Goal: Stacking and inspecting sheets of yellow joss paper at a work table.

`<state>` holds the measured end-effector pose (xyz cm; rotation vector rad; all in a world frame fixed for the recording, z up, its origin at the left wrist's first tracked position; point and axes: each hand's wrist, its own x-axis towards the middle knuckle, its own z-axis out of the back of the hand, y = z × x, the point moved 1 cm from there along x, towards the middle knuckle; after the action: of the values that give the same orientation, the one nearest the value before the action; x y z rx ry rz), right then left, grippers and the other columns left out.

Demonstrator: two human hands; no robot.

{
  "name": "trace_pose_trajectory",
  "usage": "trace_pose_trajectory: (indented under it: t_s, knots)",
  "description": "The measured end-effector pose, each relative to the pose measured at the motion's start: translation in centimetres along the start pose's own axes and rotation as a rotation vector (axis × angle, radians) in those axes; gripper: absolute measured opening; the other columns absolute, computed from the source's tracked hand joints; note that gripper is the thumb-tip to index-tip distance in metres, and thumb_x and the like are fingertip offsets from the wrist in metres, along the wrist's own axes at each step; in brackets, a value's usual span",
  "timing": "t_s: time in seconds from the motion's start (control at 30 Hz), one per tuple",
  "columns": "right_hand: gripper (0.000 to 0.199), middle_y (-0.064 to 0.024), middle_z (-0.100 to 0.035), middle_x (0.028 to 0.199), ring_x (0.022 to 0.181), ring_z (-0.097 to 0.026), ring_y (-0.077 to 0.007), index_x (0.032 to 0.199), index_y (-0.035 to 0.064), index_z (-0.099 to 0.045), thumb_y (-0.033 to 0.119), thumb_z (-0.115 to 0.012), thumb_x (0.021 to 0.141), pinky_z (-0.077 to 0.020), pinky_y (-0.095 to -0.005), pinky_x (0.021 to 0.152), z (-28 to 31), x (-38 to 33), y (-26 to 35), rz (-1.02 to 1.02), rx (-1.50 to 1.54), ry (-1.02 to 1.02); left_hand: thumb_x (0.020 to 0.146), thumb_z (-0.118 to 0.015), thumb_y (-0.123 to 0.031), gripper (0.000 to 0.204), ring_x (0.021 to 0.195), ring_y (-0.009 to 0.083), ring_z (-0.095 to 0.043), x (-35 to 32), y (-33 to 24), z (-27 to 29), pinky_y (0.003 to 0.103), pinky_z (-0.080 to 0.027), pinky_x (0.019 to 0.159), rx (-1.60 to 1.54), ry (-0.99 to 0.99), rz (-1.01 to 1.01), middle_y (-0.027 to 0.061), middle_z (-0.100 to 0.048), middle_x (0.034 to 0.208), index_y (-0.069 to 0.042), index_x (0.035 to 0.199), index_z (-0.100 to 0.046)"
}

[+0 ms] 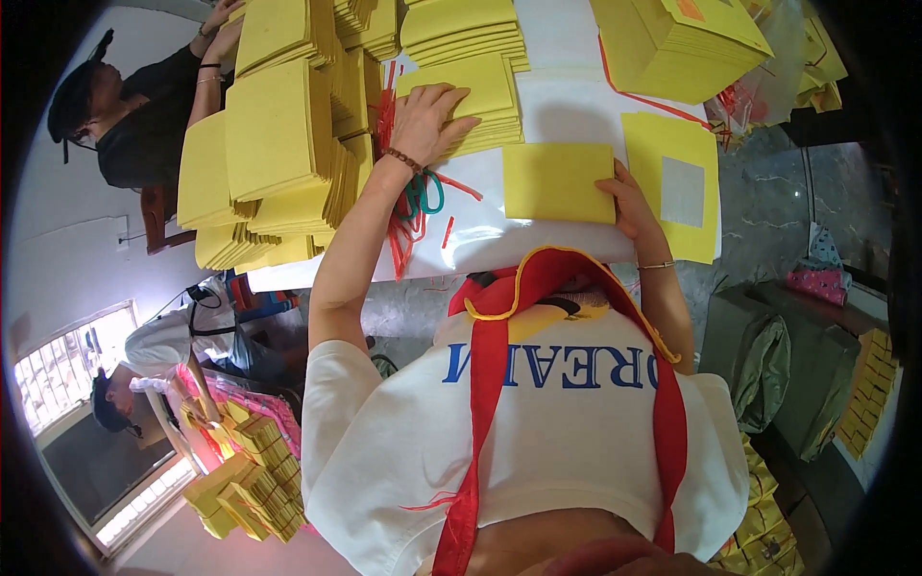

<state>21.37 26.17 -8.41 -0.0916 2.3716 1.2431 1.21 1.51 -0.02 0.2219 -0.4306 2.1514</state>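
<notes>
On the white table in front of me lies a flat yellow paper piece (557, 180), shaped like an envelope. My right hand (634, 204) holds its right edge, with the thumb on top. Farther left, my left hand (429, 120) rests with fingers spread on a stack of similar yellow paper pieces (485, 91). Red strips (408, 245) and scissors with green handles (423, 195) lie beside my left wrist. Right of my right hand is a larger yellow sheet (670, 144) with a grey rectangle on it.
Tall yellow stacks (279, 120) crowd the table's left side. Another thick stack (677, 48) stands at the back right, near a clear plastic bag (768, 72). One person (144, 125) works at far left; another (182, 336) is at lower left, beside more yellow bundles (254, 470).
</notes>
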Motion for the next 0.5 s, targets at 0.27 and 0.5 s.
trace_pose_trajectory:
  t_s: [0.27, 0.5]
  knots:
    - [0.052, -0.0108, -0.05, 0.116, 0.105, -0.052, -0.0199, 0.129, 0.0038, -0.033, 0.002, -0.048, 0.079, -0.0447, -0.0311, 0.087, -0.1, 0.0, 0.1, -0.006, 0.012, 0.015, 0.081, -0.052, -0.016, 0.035, 0.092, 0.0245, -0.054, 0.4, 0.1, -0.3, 0.036, -0.043, 0.077, 0.157, 0.051, -0.154, 0.0092, -0.058, 0.103, -0.008, 0.114, -0.051]
    - [0.052, -0.0107, -0.05, 0.116, 0.104, -0.052, -0.0194, 0.129, 0.0041, -0.033, 0.002, -0.048, 0.079, -0.0448, -0.0311, 0.086, 0.0, 0.0, 0.1, -0.01, 0.016, 0.021, 0.075, -0.05, -0.011, 0.038, 0.09, 0.0192, -0.054, 0.6, -0.8, 0.6, 0.033, -0.041, 0.073, 0.384, -0.2, -0.226, 0.0059, -0.057, 0.103, -0.007, 0.113, -0.05]
